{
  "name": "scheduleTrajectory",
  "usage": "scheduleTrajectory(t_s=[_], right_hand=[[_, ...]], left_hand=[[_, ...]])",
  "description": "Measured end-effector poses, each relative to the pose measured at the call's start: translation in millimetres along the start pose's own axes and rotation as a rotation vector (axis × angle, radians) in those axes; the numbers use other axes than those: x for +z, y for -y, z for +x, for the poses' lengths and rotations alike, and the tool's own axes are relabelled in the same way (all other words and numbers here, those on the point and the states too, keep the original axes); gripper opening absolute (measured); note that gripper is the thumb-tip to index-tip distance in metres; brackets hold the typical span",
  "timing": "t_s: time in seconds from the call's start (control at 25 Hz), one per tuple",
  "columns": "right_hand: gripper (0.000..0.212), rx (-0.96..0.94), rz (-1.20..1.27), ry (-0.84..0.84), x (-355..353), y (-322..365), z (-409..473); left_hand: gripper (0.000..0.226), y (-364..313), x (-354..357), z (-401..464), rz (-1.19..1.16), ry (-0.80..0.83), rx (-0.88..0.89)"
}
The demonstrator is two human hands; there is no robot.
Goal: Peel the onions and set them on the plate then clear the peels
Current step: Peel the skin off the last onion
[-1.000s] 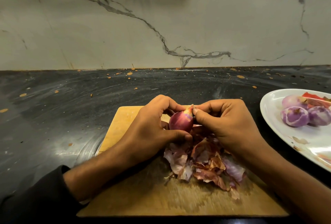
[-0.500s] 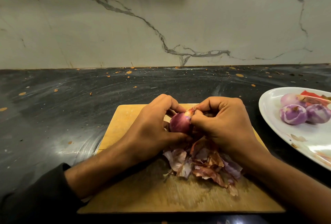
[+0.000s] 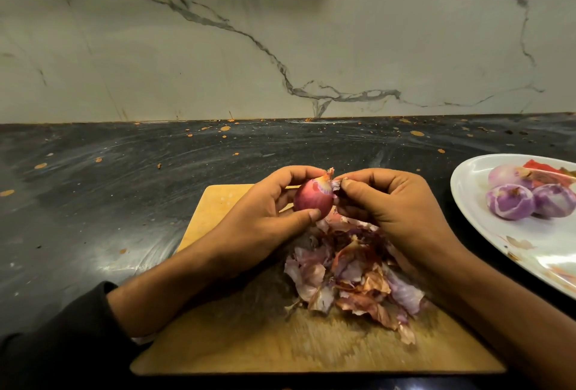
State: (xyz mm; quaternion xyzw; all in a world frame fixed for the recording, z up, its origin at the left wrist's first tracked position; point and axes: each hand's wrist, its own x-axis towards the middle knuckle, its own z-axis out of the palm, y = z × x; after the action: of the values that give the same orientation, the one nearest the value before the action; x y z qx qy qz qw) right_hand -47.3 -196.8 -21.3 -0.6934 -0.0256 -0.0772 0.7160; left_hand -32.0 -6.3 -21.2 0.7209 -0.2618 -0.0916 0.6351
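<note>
The left hand (image 3: 265, 218) grips an onion (image 3: 312, 199) above the board (image 3: 218, 202), thumb beneath and fingers curled over its top. Touching it, the right hand (image 3: 389, 205) pinches a strip of skin (image 3: 336, 184) at the onion's tip. Peels (image 3: 349, 280) lie heaped on the board below. Peeled onions (image 3: 511, 202) sit on the plate (image 3: 467, 190) at right.

Left hand (image 3: 258, 218) grips onion (image 3: 312, 199); right hand (image 3: 389, 205) pinches its skin (image 3: 336, 184).

Three peeled onions (image 3: 511, 202), one unpeeled onion (image 3: 312, 200), one plate (image 3: 473, 202).
</note>
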Motion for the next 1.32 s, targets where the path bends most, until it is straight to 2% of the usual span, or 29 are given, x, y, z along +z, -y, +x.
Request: scheduleTrajectory(t_s=[0.2,0.32,0.48,0.56,0.76,0.92,1.04,1.16,1.32], right_hand=[[0.017,-0.008,-0.019,0.062,2.4,2.0,-1.0],[0.012,0.026,0.019,0.052,3.2,2.4,-1.5],[0.003,-0.082,-0.155,0.002,4.5,3.2,-3.5],[0.003,-0.094,-0.159,-0.021,3.6,3.2,-2.7],[0.008,-0.004,0.025,-0.083,0.7,2.0,0.4],[0.006,0.103,0.132,-0.106,-0.1,1.7,3.4],[0.005,0.064,0.08,-0.074,2.3,1.7,1.1],[0.012,-0.018,-0.001,-0.033,1.9,2.8,-2.2],[0.013,-0.144,-0.232,-0.038,-0.3,4.3,-3.8]], left_hand=[[0.045,1.3,-0.7,2.6,0.009,-0.015,0.044],[0.048,5.3,-0.8,3.8,0.051,-0.001,0.042],[0.056,4.8,0.7,3.8,0.104,-0.024,0.046],[0.055,2.9,0.5,3.4,0.099,-0.026,0.06],[0.052,-2.6,2.0,2.0,-0.033,0.009,0.003],[0.053,-1.8,0.1,0.4,-0.236,-0.004,-0.066],[0.053,0.2,-0.7,1.7,-0.342,0.024,-0.102],[0.05,1.0,-0.5,2.7,-0.371,-0.008,-0.129],[0.049,2.2,-4.8,4.0,-0.369,-0.066,-0.118]])
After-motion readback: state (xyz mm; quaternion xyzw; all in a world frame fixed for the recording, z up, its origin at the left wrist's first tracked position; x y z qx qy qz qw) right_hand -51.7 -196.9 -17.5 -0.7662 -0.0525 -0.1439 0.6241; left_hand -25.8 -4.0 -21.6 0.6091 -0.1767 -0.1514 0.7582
